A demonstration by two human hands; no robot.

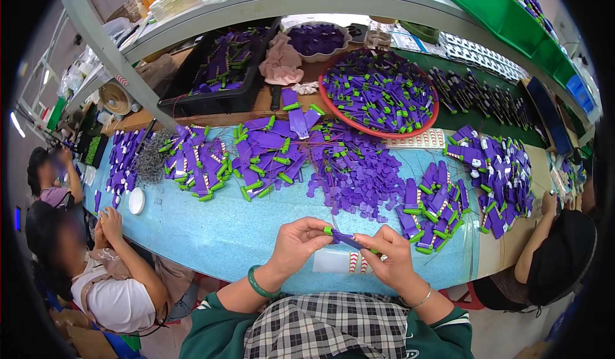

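Near the table's front edge, a slim purple plastic part with green ends (346,238) is stretched between my two hands. My left hand (296,244) pinches its left green end between thumb and fingertips. The fingers of my right hand (389,255) are closed round the other end and partly hide it. Just below, a clear strip with red-and-white chevron stickers (357,263) lies on the blue tabletop (211,231). Beyond my hands spreads a heap of small purple pieces (368,179). To its right sits a pile of purple-and-green parts (435,208).
More assembled parts (266,157) lie to the left, beside a grey wire tangle (152,157) and a white lid (136,201). A red basin (322,96) and a black tray (176,106) stand behind, under a metal shelf (288,1). Co-workers (115,295) sit at both sides.
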